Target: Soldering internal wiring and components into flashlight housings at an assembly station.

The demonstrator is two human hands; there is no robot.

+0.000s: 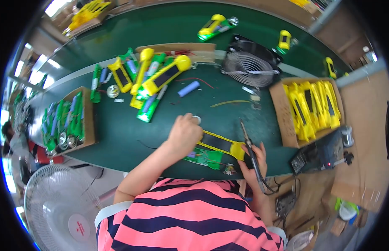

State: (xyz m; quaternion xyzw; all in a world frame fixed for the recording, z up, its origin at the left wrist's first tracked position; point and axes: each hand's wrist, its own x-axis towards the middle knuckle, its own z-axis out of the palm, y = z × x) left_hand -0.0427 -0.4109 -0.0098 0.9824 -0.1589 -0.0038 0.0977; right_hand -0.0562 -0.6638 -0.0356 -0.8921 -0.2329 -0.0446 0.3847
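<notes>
My right hand (pixel 260 161) holds a soldering iron (pixel 251 152), its tip pointing away from me over the green table. The thumb side of that hand is beside the head of a yellow flashlight half-shell (pixel 233 147) with a dark panel. My left hand (pixel 184 133) is closed at the shell's other end, its fingers bunched by a small round silvery piece (pixel 196 120); what they pinch is hidden. Closer to me than the shell lies a green casing part (pixel 209 158) with wires, a small shiny reflector piece (pixel 229 169) at its right end.
Yellow and green flashlight parts (pixel 163 79) lie piled behind my hands, near a loose purple battery cell (pixel 188 88). A box of green parts (pixel 89 119) stands left, a box of yellow shells (pixel 282 113) right. A black fan (pixel 251 62) is at the back; a black unit (pixel 317 150) sits right.
</notes>
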